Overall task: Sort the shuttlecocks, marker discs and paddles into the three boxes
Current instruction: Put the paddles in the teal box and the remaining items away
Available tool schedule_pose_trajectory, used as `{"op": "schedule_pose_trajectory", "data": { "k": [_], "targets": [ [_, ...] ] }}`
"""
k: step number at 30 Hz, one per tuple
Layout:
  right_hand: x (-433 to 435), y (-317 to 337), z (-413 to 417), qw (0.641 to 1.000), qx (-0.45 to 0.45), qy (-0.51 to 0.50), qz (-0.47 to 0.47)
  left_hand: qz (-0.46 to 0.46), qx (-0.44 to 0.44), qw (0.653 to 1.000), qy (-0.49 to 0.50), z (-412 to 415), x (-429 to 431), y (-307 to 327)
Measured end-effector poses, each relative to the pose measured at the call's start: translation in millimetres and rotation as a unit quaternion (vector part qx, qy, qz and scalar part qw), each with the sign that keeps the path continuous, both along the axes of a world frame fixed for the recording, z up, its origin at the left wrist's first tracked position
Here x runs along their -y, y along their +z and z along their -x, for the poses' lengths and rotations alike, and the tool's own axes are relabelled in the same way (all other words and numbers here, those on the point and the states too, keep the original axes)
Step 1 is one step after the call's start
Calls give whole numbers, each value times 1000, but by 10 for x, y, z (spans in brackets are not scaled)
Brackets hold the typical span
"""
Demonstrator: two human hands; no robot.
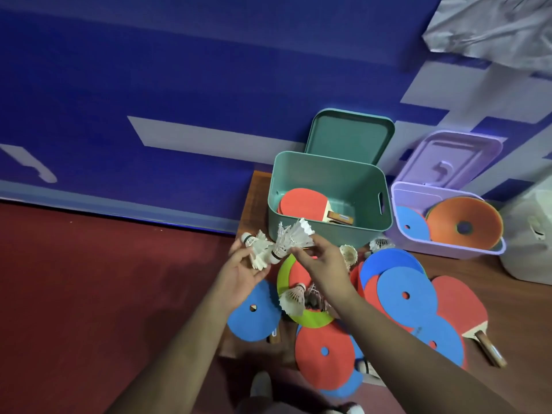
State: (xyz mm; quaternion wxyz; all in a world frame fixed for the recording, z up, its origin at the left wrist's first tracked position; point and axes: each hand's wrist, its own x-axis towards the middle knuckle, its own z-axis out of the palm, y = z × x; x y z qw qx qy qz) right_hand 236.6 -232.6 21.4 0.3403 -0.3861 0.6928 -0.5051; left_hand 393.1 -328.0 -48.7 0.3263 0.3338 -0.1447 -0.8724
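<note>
The right fingertips (297, 250) pinch one shuttlecock (294, 236) by its skirt, cork pointing left. The left fingers (236, 249) curl round a second shuttlecock (258, 254) just below its cork. The first one's cork sits at the mouth of the second's feathers, so I'd say the two are being nested into a stack.

To do that well, the right hand (322, 262) should line the cork up with the centre of the open skirt and slide it in straight. Its pinch should stay light, as feathers crush easily. The left hand (239, 274) need only hold steady.

Both hands hover just near of the green box (328, 171), which holds paddles, so the stack does not belong there. The purple box (448, 251) to its right holds discs. A pale container (525, 252) at the right edge, half cut off, may be the third box; I can't see inside it.

Below the hands, another shuttlecock (294, 299) lies on a green ring (313, 318), with two more (349, 254) nearer the boxes. It makes sense to gather those onto the stack before carrying it right. Blue discs (406, 297), red discs (325, 352) and a paddle (460, 303) lie unsorted on the floor.
</note>
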Motion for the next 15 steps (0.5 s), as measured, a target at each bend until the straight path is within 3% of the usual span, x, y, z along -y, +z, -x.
{"op": "schedule_pose_trajectory", "data": {
  "k": [3,5,9,15],
  "targets": [
    [39,54,-77,1000,-10,-5,14,-10,-70,997,-17,-74,-55,-63],
    [77,46,-116,999,-35,12,6,20,-61,997,-44,-143,-94,-108],
    [208,-24,-159,988,-77,120,-63,180,131,967,-123,-342,-111,-141],
    [467,-282,-223,932,-174,259,-181,310,229,900,-201,-613,49,-144]
  ]
}}
